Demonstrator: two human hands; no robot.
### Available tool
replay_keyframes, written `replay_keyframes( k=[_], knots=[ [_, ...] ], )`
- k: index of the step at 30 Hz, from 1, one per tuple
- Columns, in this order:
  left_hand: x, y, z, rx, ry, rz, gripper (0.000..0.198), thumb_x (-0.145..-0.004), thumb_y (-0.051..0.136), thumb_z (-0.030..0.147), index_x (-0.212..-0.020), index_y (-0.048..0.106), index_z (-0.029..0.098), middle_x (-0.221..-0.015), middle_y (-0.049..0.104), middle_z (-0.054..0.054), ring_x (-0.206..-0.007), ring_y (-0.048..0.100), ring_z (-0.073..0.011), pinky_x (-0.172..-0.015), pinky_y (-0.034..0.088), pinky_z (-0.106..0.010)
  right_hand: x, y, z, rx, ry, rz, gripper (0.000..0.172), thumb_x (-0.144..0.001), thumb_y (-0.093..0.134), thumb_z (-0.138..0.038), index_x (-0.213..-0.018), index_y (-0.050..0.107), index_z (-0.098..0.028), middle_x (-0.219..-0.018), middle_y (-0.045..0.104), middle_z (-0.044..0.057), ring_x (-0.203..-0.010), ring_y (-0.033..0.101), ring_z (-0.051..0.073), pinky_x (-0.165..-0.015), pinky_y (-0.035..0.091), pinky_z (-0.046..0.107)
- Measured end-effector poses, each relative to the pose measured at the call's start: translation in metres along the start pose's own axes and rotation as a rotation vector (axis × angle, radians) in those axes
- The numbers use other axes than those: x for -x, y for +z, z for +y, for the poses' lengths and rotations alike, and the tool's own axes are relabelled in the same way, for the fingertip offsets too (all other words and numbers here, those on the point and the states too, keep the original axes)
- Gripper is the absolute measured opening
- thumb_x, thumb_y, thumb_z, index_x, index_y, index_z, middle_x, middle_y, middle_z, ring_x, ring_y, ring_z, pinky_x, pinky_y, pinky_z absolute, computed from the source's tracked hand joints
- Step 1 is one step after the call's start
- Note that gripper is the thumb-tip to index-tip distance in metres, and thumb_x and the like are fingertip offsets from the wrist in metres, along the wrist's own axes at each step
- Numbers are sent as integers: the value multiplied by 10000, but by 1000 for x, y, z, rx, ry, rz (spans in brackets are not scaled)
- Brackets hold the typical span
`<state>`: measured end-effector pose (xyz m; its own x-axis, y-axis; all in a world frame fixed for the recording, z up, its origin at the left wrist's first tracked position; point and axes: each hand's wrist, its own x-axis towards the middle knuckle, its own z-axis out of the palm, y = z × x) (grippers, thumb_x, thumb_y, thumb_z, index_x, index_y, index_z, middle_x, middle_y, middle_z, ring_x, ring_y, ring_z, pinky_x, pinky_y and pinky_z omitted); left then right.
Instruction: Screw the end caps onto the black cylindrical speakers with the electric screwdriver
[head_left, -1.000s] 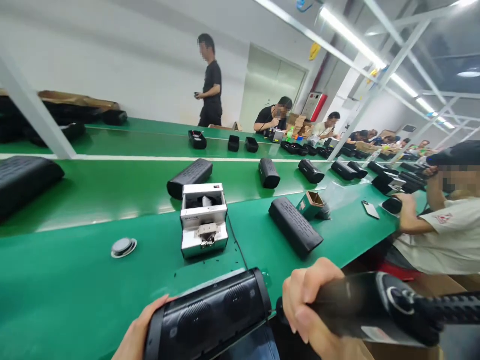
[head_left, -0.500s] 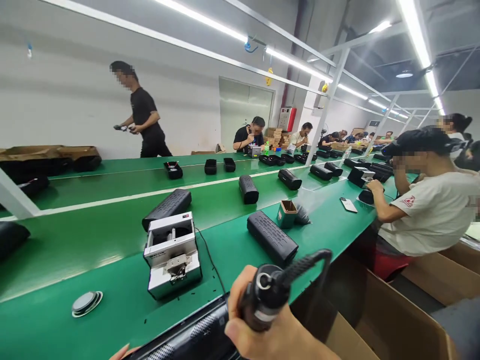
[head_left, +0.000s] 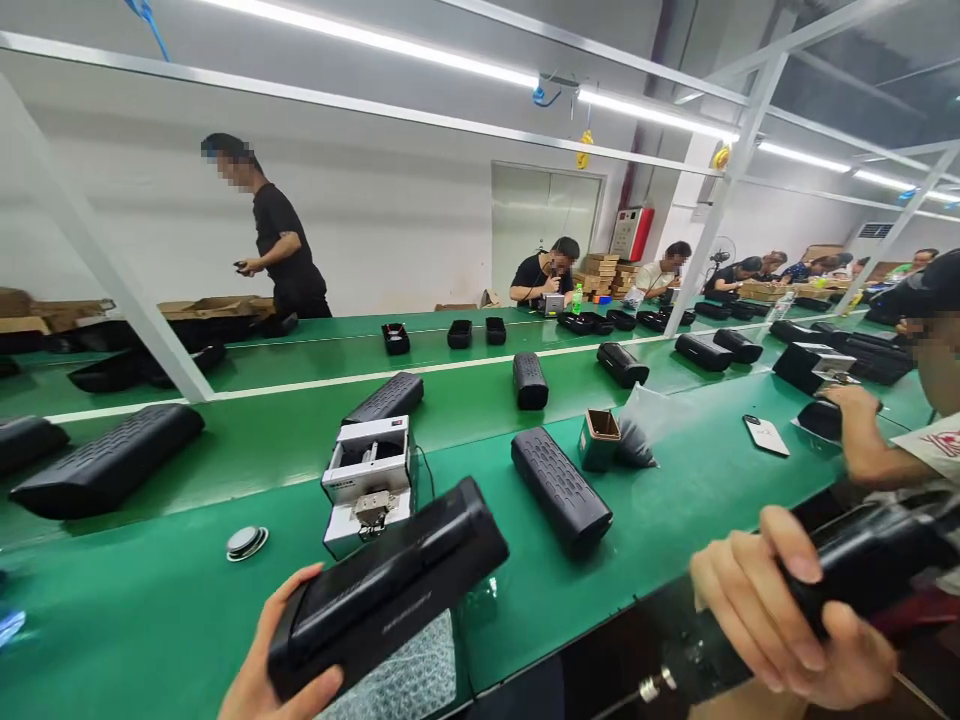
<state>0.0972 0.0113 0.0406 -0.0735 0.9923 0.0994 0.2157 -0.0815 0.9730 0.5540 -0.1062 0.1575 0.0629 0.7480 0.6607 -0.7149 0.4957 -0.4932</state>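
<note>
My left hand grips one end of a long black speaker housing, which is held tilted above the bench with its far end raised. Out at the lower right, my right hand is wrapped around a black electric screwdriver. Its metal bit points down and to the left, apart from the housing. Below the housing lies a sheet of bubble wrap. Just behind it stands a white and black screw feeder. A small round speaker driver rests on the green bench to the left.
Another black housing lies on the bench, beside a small green box and a clear plastic bag. A white phone is farther right, near a co-worker's arm. Several housings sit on the green line behind. A white post rises left.
My left hand has lifted and tilted the housing off the bench. My right hand has moved right with the screwdriver, away from the housing. The view has turned left.
</note>
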Motion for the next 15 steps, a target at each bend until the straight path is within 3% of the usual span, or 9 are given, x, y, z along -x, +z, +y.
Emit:
replay_keyframes(
  k=[3, 5, 6, 9, 12, 15],
  knots=[
    [-39, 80, 31, 213, -15, -26, 1034, -652, 951, 799, -1493, 593, 317, -1442, 733, -93, -1294, 743, -394, -1070, 657, -461, 40, -52, 44, -178, 19, 168, 166, -1020, 777, -243, -1061, 618, -263, -505, 290, -173, -304, 138, 26, -299, 220, 124],
    [-79, 140, 47, 244, 17, 70, 985, -708, 892, 829, -1472, 594, 283, -1340, 756, -111, -1199, 778, -352, -1016, 671, -459, 59, -82, 80, -295, 1, 425, 254, -944, 853, -220, -1038, 618, -249, -558, 309, -172, -354, 90, 14, -312, 202, 109],
    [-101, 170, 54, 228, 35, 99, 960, -757, 879, 797, -1500, 556, 282, -1313, 753, -104, -1167, 784, -323, -1002, 669, -444, 65, -94, 95, -329, -3, 552, 293, -906, 889, -212, -1013, 618, -238, -576, 326, -168, -386, 94, 11, -335, 225, 99],
    [-172, 249, 72, 144, 54, 196, 959, -838, 924, 570, -1590, 413, 264, -1313, 728, -98, -1154, 764, -274, -1050, 630, -437, 73, -123, 124, -337, 7, 715, 316, -883, 925, -220, -1015, 638, -214, -626, 381, -152, -441, 178, 15, -413, 323, 99],
    [-236, 302, 88, 15, -4, 331, 992, -866, 938, 448, -1642, 363, 219, -1490, 634, -168, -1335, 667, -337, -1169, 549, -535, 72, -140, 136, -302, 33, 776, 376, -834, 993, -271, -1016, 671, -203, -644, 421, -141, -458, 272, 16, -444, 352, 122],
    [-279, 327, 96, -101, -95, 422, 788, -982, 835, 473, -1630, 461, 226, -1616, 535, -177, -1425, 582, -405, -1195, 504, -640, 69, -152, 145, -249, 77, 809, 444, -774, 1052, -341, -998, 692, -208, -629, 430, -140, -454, 285, 17, -441, 334, 139]
  ],
)
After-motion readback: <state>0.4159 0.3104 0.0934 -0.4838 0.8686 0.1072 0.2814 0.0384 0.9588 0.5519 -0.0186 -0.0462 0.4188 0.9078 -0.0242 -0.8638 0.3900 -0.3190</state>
